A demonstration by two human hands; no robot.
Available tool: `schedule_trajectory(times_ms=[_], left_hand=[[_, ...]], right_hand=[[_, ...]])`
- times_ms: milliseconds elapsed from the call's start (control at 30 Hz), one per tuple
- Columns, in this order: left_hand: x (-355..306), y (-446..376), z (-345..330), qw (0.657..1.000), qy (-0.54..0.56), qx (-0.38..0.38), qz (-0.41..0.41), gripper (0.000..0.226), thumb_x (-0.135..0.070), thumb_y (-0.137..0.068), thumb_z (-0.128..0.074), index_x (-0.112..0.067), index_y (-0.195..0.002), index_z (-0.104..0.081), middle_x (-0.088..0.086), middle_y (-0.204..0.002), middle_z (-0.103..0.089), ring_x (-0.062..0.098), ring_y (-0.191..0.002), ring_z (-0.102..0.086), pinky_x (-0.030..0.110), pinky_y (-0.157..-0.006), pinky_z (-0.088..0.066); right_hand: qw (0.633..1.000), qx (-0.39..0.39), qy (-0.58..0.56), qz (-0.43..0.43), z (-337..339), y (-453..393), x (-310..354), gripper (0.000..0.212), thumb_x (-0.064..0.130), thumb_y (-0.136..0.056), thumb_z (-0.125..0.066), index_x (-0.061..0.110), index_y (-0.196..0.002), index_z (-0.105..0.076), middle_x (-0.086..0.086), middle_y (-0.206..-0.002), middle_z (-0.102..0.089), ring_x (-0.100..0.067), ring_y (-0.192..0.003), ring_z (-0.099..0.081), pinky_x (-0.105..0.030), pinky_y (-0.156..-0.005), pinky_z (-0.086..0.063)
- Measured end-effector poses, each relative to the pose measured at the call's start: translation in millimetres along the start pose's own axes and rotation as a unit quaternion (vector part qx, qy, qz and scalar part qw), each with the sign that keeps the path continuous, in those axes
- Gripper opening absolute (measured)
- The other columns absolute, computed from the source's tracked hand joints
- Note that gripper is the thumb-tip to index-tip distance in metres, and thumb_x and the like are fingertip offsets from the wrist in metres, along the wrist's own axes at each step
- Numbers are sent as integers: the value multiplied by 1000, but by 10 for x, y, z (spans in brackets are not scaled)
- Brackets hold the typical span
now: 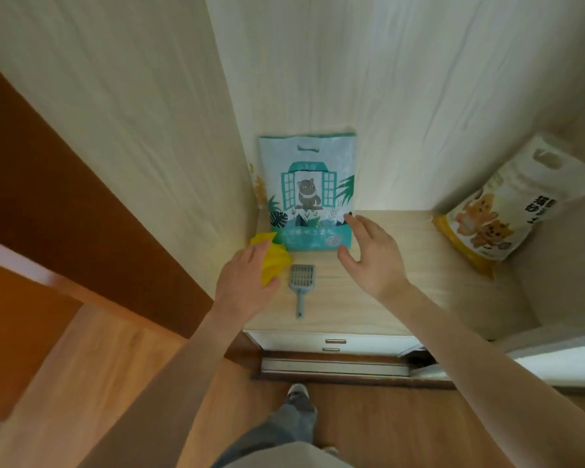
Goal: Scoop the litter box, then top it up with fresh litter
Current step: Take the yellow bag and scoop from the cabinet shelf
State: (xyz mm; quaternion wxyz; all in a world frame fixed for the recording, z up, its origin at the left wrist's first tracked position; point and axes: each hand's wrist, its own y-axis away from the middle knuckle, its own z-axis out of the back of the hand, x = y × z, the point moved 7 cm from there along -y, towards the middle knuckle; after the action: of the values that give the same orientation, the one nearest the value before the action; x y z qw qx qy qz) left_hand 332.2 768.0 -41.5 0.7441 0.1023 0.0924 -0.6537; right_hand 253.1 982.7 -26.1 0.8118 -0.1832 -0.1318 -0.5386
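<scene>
A: Where did we stand in the job?

B: At the very start, we judged. No litter box showed anywhere. We stood at the shelf [402, 298], both arms reaching in.

A: And the tools?

B: The scoop [301, 282] lay flat near the shelf's front edge, handle toward us. The teal bag [308, 190] of litter stood upright against the back wall, at the left corner. A second bag [500, 214] leaned at the right edge.

A: Our hands?

B: The left hand [247, 282] lay over a yellow bag [272, 261], fingers straight; we could not tell whether it touched. The right hand [372, 255] hovered spread wide just before the teal bag, holding nothing.

A: Next?

B: Probably close on the scoop's handle and the yellow bag first, and leave the litter for later.
</scene>
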Motion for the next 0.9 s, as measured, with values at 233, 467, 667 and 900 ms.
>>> schedule_trajectory(times_ms=[233,467,667,900], left_hand=[[261,-224,-267,998,40,-12,55,72,-44,-85,-56,-20,-146,-25,4,-147,-35,25,-129,-40,39,-100,-43],[405,-393,-358,994,71,-3,86,68,-41,-86,-55,-20,-144,-28,5,-146,-35,25,-128,-40,42,-99,-43],[407,-478,-474,992,106,0,71,64,-35,-90,-54,-22,-147,-27,6,-142,-38,26,-125,-42,40,-96,-43],[417,-562,-758,989,110,1,97,63,-31,-89,-60,-17,-144,-34,10,-132,-48,29,-118,-47,41,-90,-45]], right_hand=[[998,14,-43,-31,-417,-265,-4,66,49,-86,-33,16,-143,-40,-8,-142,-47,-25,-131,-43,-46,-104,-40],[987,2,-146,-71,-636,-388,116,57,37,-94,-45,15,-146,-35,-6,-146,-42,-21,-133,-40,-38,-107,-38],[976,23,-192,-100,-830,-435,33,55,30,-95,-50,17,-146,-34,-2,-145,-42,-17,-133,-37,-24,-104,-28],[972,85,-195,-104,-1171,-490,-231,55,29,-94,-52,17,-145,-35,-3,-147,-40,-19,-136,-34,-23,-106,-24]])
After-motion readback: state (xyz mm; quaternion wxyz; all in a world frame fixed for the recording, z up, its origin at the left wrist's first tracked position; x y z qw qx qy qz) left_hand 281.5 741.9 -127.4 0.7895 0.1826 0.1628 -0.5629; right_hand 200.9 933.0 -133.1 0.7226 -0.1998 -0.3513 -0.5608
